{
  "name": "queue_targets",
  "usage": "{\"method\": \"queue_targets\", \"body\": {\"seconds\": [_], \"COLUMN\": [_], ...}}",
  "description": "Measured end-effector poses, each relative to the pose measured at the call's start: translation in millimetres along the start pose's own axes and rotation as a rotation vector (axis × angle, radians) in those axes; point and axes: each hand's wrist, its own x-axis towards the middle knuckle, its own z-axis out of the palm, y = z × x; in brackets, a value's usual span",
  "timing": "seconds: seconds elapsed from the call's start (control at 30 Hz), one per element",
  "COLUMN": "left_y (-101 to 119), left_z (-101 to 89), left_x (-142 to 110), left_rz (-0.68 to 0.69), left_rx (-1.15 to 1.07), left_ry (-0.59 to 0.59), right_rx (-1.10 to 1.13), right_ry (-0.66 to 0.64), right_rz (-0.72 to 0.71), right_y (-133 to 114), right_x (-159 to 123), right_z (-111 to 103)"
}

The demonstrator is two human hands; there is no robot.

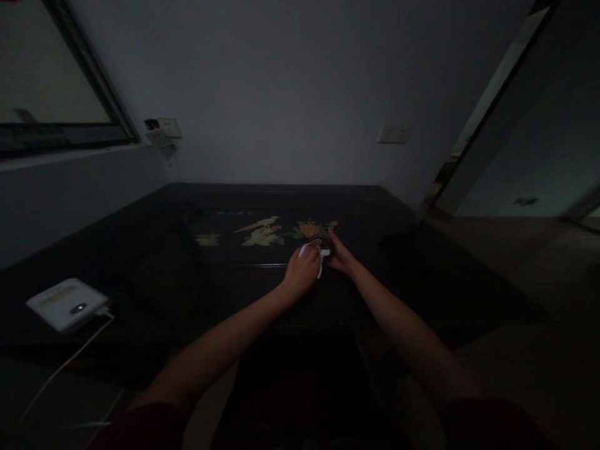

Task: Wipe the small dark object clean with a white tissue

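My left hand (pixel 301 273) is closed on a crumpled white tissue or cloth (pixel 320 270), its fingers pressing it against a small dark brown, rounded object (pixel 324 242). My right hand (pixel 343 255) grips that object from the right side, thumb towards the far edge. In the dim light its exact kind cannot be made out, and the fingers hide much of it. Both hands are together over the near middle of a glossy black table (pixel 253 294). Just beyond them lies an inlaid picture of a bird (pixel 262 224) and flowers (pixel 308 229) on the tabletop.
At the left of the table sits a white box-shaped device (pixel 65 303) with a white cable (pixel 70 359) hanging over the front edge. Wall sockets (pixel 394 134) are on the wall behind. A window (pixel 51 69) is at upper left, and a doorway edge (pixel 487 94) stands at right.
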Motion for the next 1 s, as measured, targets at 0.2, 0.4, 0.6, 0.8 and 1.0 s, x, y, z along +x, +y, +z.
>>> {"method": "queue_targets", "body": {"seconds": [0.2,0.4,0.6,0.8,1.0], "left_y": [-0.2,-2.6,-9.3,-10.8,-6.1], "left_z": [-2.2,0.6,9.1,11.1,12.0], "left_x": [-1.2,-1.1,5.5,8.9,5.6], "left_rz": [-0.004,-0.015,-0.257,-0.321,-0.224], "left_rx": [-0.045,-0.279,-0.609,-0.722,-0.717], "left_ry": [-0.059,-0.119,-0.135,-0.121,-0.114], "right_rx": [-0.005,-0.075,-0.137,-0.148,-0.113], "right_ry": [-0.009,-0.026,-0.009,0.016,0.009], "right_rz": [-0.003,-0.055,-0.05,-0.057,-0.067], "right_y": [2.1,3.3,2.7,3.0,3.6], "right_x": [3.8,3.9,3.7,5.0,3.4], "right_z": [-3.8,-1.2,-3.5,-6.7,-1.2]}}
